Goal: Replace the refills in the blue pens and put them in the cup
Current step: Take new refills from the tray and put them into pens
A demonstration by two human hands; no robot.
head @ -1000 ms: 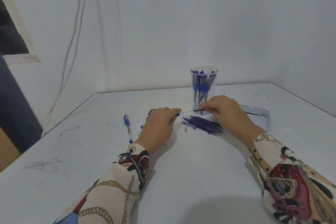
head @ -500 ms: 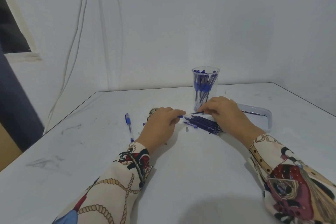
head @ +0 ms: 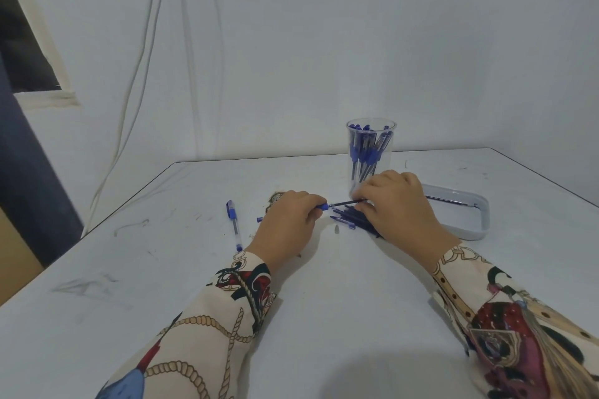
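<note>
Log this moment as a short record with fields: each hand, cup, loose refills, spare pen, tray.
left hand: grips the blue end of a pen barrel, low over the table
right hand: pinches a thin refill that runs toward the barrel
cup: clear, upright, holds blue pens, behind the right hand
loose refills: pile on the table, partly under the right hand
spare pen: lies flat, left of the left hand
tray: white, at right, one thin refill inside

Soft even indoor light, cool bluish cast, faint shadows under forearms, wide-angle edge bending, slight softness
</note>
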